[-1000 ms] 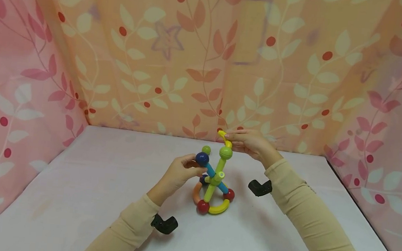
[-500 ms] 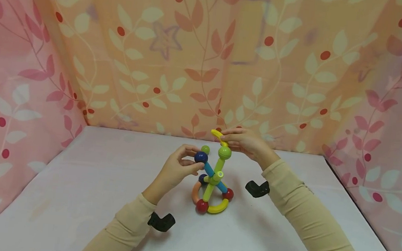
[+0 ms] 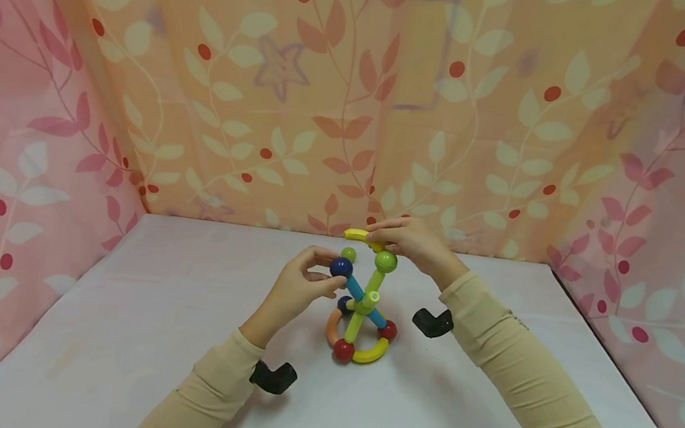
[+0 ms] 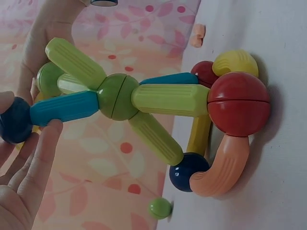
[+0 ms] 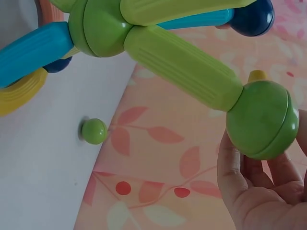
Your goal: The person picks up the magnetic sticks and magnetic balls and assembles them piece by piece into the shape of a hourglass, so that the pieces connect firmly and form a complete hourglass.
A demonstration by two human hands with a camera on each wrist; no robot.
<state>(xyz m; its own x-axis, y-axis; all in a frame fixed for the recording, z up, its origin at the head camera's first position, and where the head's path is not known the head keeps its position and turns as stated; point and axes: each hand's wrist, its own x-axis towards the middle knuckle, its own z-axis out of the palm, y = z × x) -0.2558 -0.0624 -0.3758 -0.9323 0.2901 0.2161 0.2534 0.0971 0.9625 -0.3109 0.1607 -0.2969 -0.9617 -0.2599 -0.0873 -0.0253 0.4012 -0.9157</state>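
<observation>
A magnetic stick-and-ball construction stands on the table, with a green ball (image 4: 118, 97) at its centre joining light green and blue sticks. Its base has red balls (image 3: 343, 350), a dark blue ball, an orange curved stick (image 4: 225, 167) and a yellow curved stick (image 3: 372, 352). My left hand (image 3: 295, 291) holds the upper dark blue ball (image 3: 341, 267) between thumb and fingers, one finger touching the blue stick (image 4: 67, 108). At the top, my right hand (image 3: 418, 246) pinches another yellow curved stick (image 3: 354, 234), whose lower end meets the upper green ball (image 3: 385, 261). The right fingers partly hide that stick.
A loose green ball (image 3: 348, 254) lies on the white table (image 3: 144, 319) behind the construction. In the left wrist view a small orange piece (image 4: 197, 36) shows farther off. Leaf-patterned curtains (image 3: 215, 128) enclose the back and sides. Black devices (image 3: 274, 377) sit at both wrists.
The yellow curved stick at the top has swung to the left and now lies nearly level. My left fingers have spread somewhat around the dark blue ball. The base stays in place.
</observation>
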